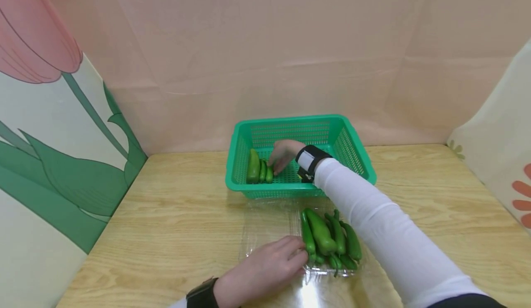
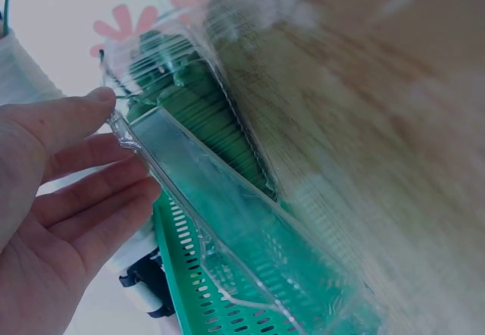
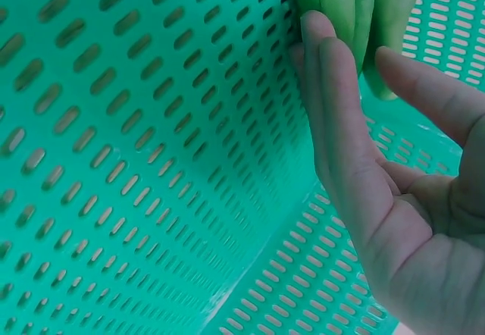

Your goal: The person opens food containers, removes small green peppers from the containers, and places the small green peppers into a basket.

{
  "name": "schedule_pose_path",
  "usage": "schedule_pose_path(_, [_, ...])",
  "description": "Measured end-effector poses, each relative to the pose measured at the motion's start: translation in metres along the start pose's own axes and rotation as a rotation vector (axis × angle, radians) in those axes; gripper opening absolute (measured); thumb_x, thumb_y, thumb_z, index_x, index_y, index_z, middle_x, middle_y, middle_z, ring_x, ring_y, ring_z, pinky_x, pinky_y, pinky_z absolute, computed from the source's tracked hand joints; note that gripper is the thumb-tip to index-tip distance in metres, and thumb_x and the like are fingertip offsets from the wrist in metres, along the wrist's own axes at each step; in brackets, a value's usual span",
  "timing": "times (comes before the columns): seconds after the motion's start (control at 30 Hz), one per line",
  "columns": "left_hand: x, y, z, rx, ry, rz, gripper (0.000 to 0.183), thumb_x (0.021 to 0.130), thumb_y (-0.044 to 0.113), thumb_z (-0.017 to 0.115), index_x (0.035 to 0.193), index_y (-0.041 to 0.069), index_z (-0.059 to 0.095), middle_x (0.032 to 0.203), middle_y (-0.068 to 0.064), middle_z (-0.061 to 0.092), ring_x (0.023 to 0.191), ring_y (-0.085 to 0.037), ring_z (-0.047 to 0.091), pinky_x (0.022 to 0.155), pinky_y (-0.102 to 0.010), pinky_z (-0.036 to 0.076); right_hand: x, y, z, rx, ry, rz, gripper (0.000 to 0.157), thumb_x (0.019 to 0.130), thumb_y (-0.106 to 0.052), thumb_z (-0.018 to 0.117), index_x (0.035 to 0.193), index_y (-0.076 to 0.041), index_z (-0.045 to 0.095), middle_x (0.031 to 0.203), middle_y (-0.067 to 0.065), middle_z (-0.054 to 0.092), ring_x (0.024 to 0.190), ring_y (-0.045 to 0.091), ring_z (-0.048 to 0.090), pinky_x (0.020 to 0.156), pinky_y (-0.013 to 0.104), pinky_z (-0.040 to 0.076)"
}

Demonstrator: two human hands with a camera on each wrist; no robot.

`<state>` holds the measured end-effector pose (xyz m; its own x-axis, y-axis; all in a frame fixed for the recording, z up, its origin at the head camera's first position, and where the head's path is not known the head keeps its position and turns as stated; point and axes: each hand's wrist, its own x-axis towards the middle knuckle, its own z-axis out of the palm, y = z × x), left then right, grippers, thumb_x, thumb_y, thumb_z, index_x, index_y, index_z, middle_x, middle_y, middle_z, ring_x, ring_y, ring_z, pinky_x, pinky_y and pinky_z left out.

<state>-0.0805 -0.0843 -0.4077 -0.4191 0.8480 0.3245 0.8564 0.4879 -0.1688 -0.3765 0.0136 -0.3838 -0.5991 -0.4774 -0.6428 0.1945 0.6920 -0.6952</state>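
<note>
My right hand point(image 1: 283, 153) reaches down into a green plastic basket point(image 1: 298, 188). Its fingertips touch the green peppers in the basket's left end, fingers nearly straight and thumb apart in the right wrist view. One of those is a thick green pepper point(image 1: 253, 167), with slimmer green peppers point(image 1: 269, 174) beside it. With thumb and fingers my left hand point(image 1: 265, 264) pinches the edge of a clear plastic clamshell box point(image 2: 220, 191), in front of the basket. Several green peppers point(image 1: 320, 232) of different sizes lie heaped in the box's right half; its clear left half lies flat.
The wood-grain table point(image 1: 174, 220) extends to both sides of the box. A plain pinkish backdrop point(image 1: 249, 59) stands behind the basket, a tulip-printed panel point(image 1: 74, 160) on the left and a flower-printed cloth point(image 1: 498, 137) on the right.
</note>
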Motion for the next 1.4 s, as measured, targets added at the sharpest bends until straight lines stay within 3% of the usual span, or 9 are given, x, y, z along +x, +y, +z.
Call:
schedule_pose_path(0.13, [0.000,0.000,0.001,0.004,0.008,0.006,0.011,0.095,0.020,0.053,0.100,0.016,0.061,0.110,0.003,0.059,0.104,-0.007,0.054,0.097,-0.013,0.045,-0.001,0.000,-0.002,-0.005,-0.010,0.000,0.089,0.092,-0.006,0.057,0.147,0.004,-0.012,0.127,0.037,0.050,0.101,0.035,0.066,0.087,0.036,0.057])
schedule_pose_path(0.37, [0.000,-0.001,0.003,0.007,0.014,0.008,0.009,0.095,0.019,0.053,0.098,0.015,0.060,0.108,0.004,0.058,0.102,-0.006,0.053,0.096,-0.012,0.045,-0.011,-0.002,-0.010,-0.125,-0.005,-0.034,0.056,0.093,-0.014,0.058,0.139,0.008,0.033,0.116,0.030,0.062,0.097,0.032,0.069,0.087,0.038,0.057])
schedule_pose_path(0.43, [0.000,-0.002,0.003,-0.001,0.009,0.004,0.009,0.095,0.019,0.053,0.098,0.016,0.061,0.108,0.004,0.058,0.102,-0.006,0.053,0.095,-0.011,0.045,-0.017,-0.003,-0.013,-0.164,0.005,-0.049,0.054,0.093,-0.017,0.058,0.137,0.007,0.037,0.115,0.028,0.064,0.098,0.031,0.068,0.088,0.039,0.057])
schedule_pose_path(0.67, [-0.001,-0.003,0.004,-0.009,-0.006,0.001,0.010,0.094,0.019,0.054,0.100,0.015,0.062,0.110,0.004,0.059,0.105,-0.006,0.054,0.096,-0.012,0.045,-0.047,-0.008,-0.022,-0.305,0.030,-0.085,0.050,0.095,-0.025,0.055,0.135,0.003,0.044,0.121,0.026,0.061,0.106,0.032,0.065,0.096,0.043,0.052])
schedule_pose_path(0.87, [-0.003,-0.005,0.003,-0.002,0.021,0.012,0.009,0.094,0.017,0.054,0.100,0.015,0.061,0.110,0.003,0.059,0.104,-0.008,0.054,0.096,-0.013,0.046,-0.071,-0.012,-0.024,-0.415,0.072,-0.124,0.046,0.096,-0.030,0.053,0.131,-0.001,0.052,0.125,0.023,0.060,0.106,0.030,0.065,0.094,0.043,0.053])
schedule_pose_path(1.03, [-0.004,-0.005,0.004,-0.002,0.039,0.005,0.009,0.094,0.017,0.053,0.098,0.014,0.060,0.109,0.003,0.059,0.103,-0.008,0.055,0.095,-0.013,0.047,-0.089,-0.014,-0.023,-0.443,0.116,-0.169,0.044,0.096,-0.031,0.054,0.129,-0.001,0.055,0.124,0.023,0.061,0.104,0.029,0.066,0.091,0.042,0.055])
schedule_pose_path(1.4, [-0.005,-0.006,0.007,-0.002,0.047,-0.005,0.008,0.094,0.018,0.054,0.097,0.015,0.060,0.108,0.004,0.059,0.102,-0.007,0.054,0.094,-0.013,0.047,-0.126,0.000,-0.015,-0.487,0.298,-0.243,0.036,0.094,-0.029,0.058,0.120,-0.004,0.059,0.109,0.016,0.068,0.094,0.026,0.069,0.080,0.037,0.059])
